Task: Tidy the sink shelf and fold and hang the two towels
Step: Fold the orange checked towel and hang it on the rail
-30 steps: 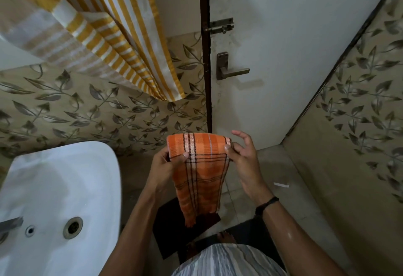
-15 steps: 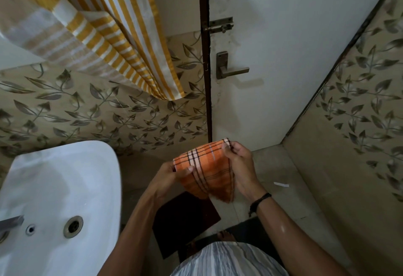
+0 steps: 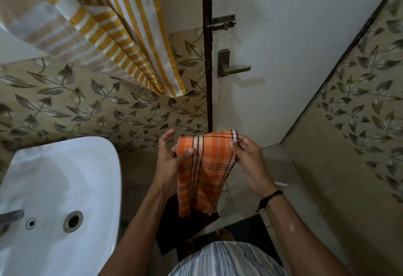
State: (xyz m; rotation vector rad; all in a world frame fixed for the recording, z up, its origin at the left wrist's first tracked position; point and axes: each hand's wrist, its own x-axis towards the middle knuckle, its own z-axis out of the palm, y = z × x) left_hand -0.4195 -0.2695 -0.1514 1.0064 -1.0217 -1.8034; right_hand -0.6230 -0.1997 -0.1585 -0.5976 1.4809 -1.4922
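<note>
An orange checked towel [image 3: 204,171], folded into a narrow strip, hangs in front of me over the floor. My left hand [image 3: 169,162] holds its upper left edge with the thumb pressed on the front and the fingers behind. My right hand [image 3: 247,159] pinches the upper right corner. A yellow and white striped towel [image 3: 122,36] hangs on the wall at the upper left, above the sink. The sink shelf is out of view.
A white sink [image 3: 58,199] with its drain [image 3: 73,221] fills the lower left. The white door [image 3: 283,47] with a handle [image 3: 231,67] and a latch [image 3: 222,23] is straight ahead. Leaf-patterned tiled walls stand left and right. A dark mat [image 3: 185,225] lies on the floor.
The towel was lifted and bunched up half a second ago; now it hangs down straight again. Both hands have kept hold of its top edge.
</note>
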